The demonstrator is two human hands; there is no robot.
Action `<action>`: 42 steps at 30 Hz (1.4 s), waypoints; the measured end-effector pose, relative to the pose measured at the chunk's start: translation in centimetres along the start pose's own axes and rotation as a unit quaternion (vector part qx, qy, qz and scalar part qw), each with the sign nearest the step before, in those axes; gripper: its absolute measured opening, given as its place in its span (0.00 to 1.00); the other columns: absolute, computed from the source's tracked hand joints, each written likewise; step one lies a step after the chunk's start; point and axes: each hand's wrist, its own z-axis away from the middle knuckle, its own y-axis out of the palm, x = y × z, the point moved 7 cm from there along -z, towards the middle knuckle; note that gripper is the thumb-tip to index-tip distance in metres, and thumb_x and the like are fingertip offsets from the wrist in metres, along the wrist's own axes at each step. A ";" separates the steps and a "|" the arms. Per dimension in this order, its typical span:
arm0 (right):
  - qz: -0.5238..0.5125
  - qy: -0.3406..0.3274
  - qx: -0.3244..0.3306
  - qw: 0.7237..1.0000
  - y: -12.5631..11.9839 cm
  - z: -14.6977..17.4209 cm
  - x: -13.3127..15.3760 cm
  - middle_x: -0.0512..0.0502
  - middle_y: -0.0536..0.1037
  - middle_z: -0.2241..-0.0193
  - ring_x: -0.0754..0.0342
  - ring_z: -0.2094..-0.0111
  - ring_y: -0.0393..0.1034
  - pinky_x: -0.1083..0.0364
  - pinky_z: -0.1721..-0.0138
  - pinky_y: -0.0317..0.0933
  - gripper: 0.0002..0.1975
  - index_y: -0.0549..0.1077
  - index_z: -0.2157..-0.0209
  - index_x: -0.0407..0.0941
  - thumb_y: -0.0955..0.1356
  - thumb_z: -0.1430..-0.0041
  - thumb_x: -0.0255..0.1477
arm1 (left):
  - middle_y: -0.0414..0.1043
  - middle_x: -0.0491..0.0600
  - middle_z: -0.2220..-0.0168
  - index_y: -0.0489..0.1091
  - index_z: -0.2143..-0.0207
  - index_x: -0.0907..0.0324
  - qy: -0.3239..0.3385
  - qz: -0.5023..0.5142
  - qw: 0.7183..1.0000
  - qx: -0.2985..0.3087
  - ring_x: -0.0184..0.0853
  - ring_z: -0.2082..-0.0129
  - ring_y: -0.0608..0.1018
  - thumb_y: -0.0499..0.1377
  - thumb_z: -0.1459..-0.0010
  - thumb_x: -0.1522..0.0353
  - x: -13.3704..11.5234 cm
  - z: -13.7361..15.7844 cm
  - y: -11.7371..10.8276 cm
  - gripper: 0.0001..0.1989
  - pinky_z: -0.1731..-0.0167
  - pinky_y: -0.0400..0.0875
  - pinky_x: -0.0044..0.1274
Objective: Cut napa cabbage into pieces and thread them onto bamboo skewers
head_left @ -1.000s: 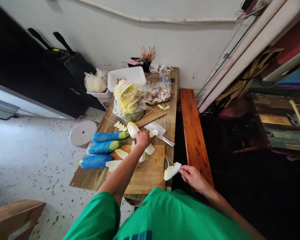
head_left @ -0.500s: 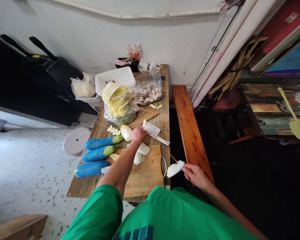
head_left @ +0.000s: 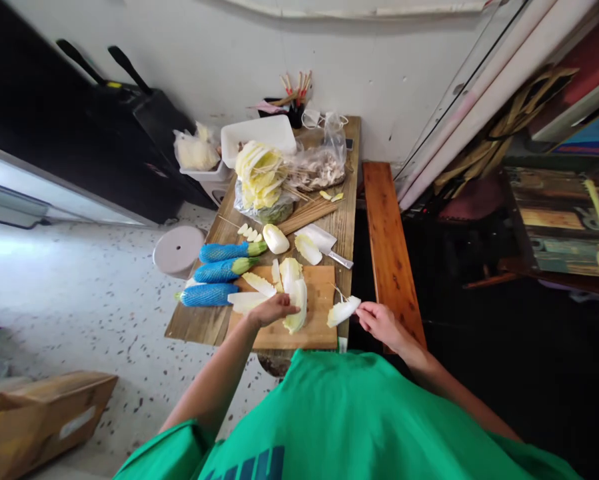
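My left hand (head_left: 275, 309) is closed on the edge of a napa cabbage leaf (head_left: 296, 312) over the wooden cutting board (head_left: 320, 293). Other loose leaves lie beside it, among them a pale leaf (head_left: 244, 302) close to my wrist. In my right hand (head_left: 380, 323), past the board's right edge, a curled cabbage leaf (head_left: 343, 311) is pinched, with a thin bamboo skewer (head_left: 340, 292) sticking out of it. A cleaver (head_left: 340, 259) rests behind the board, and one leaf (head_left: 308, 249) overlaps its blade. The small cabbage heart (head_left: 276, 239) sits to its left.
Several blue-netted zucchini (head_left: 209, 295) line the table's left side. Behind are loose bamboo skewers (head_left: 309, 215), a pile of skewered cabbage leaves (head_left: 260, 175), a bag of mushrooms (head_left: 319, 168) and a white tub (head_left: 259, 133). A wooden bench (head_left: 392, 247) stands right, a stool (head_left: 178, 250) left.
My left hand has come back from near the cleaver to the leaves on the board. A leaf now lies over the cleaver blade. My right hand still holds its skewered leaf; the view has shifted.
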 end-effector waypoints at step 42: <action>0.034 -0.080 0.034 0.996 7.8 3.2 4.7 0.55 0.63 0.86 0.62 0.83 0.54 0.62 0.80 0.50 0.17 0.61 0.83 0.44 0.59 0.43 0.34 | 0.73 0.50 0.69 0.67 0.60 0.63 0.045 0.260 0.962 -0.074 0.31 0.71 0.74 0.57 0.51 0.62 1.4 8.1 0.6 0.17 0.69 0.68 0.24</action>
